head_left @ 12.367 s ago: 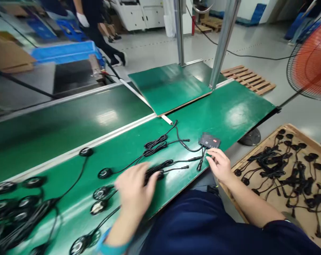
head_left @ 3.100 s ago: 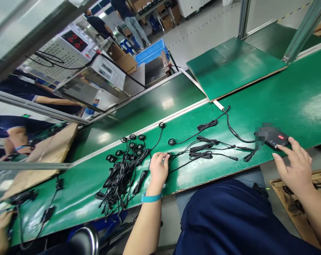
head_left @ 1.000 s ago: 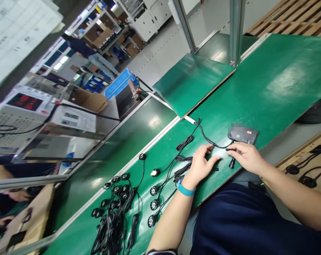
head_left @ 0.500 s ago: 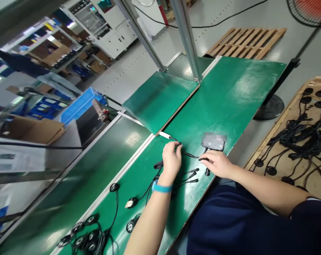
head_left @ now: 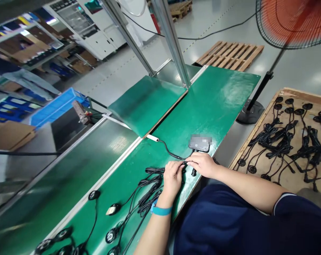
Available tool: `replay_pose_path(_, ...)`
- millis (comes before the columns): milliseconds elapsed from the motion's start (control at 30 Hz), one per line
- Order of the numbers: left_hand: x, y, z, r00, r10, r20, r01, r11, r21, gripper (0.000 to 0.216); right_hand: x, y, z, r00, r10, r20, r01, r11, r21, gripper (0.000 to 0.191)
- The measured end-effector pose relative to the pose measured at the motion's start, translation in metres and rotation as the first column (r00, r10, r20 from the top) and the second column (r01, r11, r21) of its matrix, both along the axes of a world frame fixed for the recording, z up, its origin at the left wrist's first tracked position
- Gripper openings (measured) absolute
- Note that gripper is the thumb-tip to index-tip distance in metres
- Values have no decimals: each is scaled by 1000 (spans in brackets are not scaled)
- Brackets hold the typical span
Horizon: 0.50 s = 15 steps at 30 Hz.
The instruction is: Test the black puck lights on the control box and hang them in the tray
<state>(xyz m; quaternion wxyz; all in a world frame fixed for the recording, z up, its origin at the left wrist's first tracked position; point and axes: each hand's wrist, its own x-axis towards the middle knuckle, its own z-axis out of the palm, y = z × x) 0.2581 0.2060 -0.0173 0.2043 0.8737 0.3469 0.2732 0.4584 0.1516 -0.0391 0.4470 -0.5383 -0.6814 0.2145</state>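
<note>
My left hand (head_left: 173, 177), with a blue wristband, has its fingers closed on a black cable connector, whose end is mostly hidden by the fingers. Right beside it, my right hand (head_left: 204, 165) pinches another black cable connector (head_left: 185, 163), and the two hands nearly touch. Whether the connectors are joined I cannot tell. Just beyond the right hand lies a small dark box (head_left: 200, 144) with a blurred label. A black cable (head_left: 167, 148) runs from a white tube (head_left: 153, 138) toward the hands. Coiled black cables (head_left: 149, 191) lie left of my left hand.
Round black cable heads (head_left: 112, 234) sit on the green bench (head_left: 216, 102). A raised green board (head_left: 147, 102) and a metal post (head_left: 173, 46) stand beyond. On the right are a wooden tray (head_left: 242, 148) of cables and a fan (head_left: 290, 21).
My left hand has come down from near the white tube to meet my right hand. The gap between them has closed, and the view has turned to the right.
</note>
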Motion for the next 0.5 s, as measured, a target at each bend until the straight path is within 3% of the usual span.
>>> replay_pose_path(200, 4, -1, 3, 991, -4, -136, -5, 998, -67, 33, 1, -2, 0, 994, 50, 93, -57, 995, 79, 25)
replay_pose_path(333, 12, -1, 2, 995, 5, -102, -19, 990, -142, 31, 3, 1, -1, 998, 42, 55, -49, 992, 117, 25)
replay_pose_path(500, 17, 1, 8, 994, 19, -109, -34, 989, -142, 29, 3, 7, -6, 996, 29, 83, -38, 993, 108, 23)
